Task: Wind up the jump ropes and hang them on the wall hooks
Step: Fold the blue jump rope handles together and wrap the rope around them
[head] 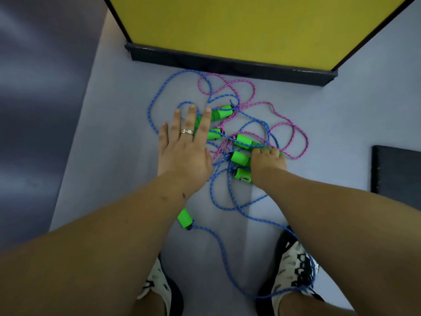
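Note:
A tangle of jump ropes lies on the grey floor: blue ropes (pixel 159 92) and a pink rope (pixel 293 131), with several bright green handles (pixel 222 112) among them. My left hand (pixel 184 149), a ring on one finger, is spread flat with straight fingers over the handles at the left of the pile. My right hand (pixel 268 163) has its fingers curled over a green handle (pixel 240 158) at the right of the pile. One more green handle (pixel 185 218) lies apart, nearer me, under my left forearm, with blue rope trailing from it.
A yellow panel (pixel 250 26) with a dark base strip (pixel 227 65) stands just beyond the ropes. A dark mat edge (pixel 396 172) lies at the right. My two shoes (pixel 293 267) are at the bottom, blue rope looped around the right one.

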Demonstrator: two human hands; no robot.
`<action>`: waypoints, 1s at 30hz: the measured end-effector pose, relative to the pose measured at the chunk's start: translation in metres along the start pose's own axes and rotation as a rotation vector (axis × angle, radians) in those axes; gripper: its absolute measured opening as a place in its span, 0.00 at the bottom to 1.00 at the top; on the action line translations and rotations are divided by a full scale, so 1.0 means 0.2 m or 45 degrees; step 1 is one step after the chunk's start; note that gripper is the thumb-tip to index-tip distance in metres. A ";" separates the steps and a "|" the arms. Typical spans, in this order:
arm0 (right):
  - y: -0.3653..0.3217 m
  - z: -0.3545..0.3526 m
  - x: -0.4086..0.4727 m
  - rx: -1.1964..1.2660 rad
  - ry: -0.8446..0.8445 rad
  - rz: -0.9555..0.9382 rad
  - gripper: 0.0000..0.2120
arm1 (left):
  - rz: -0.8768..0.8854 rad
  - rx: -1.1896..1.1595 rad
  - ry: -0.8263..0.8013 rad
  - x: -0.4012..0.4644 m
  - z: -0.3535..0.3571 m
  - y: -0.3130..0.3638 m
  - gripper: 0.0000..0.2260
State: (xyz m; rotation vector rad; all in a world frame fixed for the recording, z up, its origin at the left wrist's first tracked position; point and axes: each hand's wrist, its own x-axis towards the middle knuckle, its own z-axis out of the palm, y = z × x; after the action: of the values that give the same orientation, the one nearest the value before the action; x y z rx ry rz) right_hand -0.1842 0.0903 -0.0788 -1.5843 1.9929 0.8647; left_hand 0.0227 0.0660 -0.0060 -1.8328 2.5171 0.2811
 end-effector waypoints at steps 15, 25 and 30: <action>0.07 -0.97 -0.91 0.428 0.404 -0.611 0.16 | 0.166 -0.074 -0.077 -0.06 -0.64 0.14 0.44; 0.22 -1.21 -1.35 0.924 0.619 -0.605 0.15 | -0.124 -0.868 0.218 -0.12 -1.13 0.17 0.27; 0.13 -1.16 -1.38 1.479 0.670 -0.627 0.08 | -0.525 -1.767 0.166 -0.13 -1.29 0.19 0.37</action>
State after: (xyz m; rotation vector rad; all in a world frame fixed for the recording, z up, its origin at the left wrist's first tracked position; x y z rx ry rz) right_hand -0.1347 0.1199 0.2775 -1.4453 1.6669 -0.8570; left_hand 0.0190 0.0630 0.2567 -2.5878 1.8746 2.3365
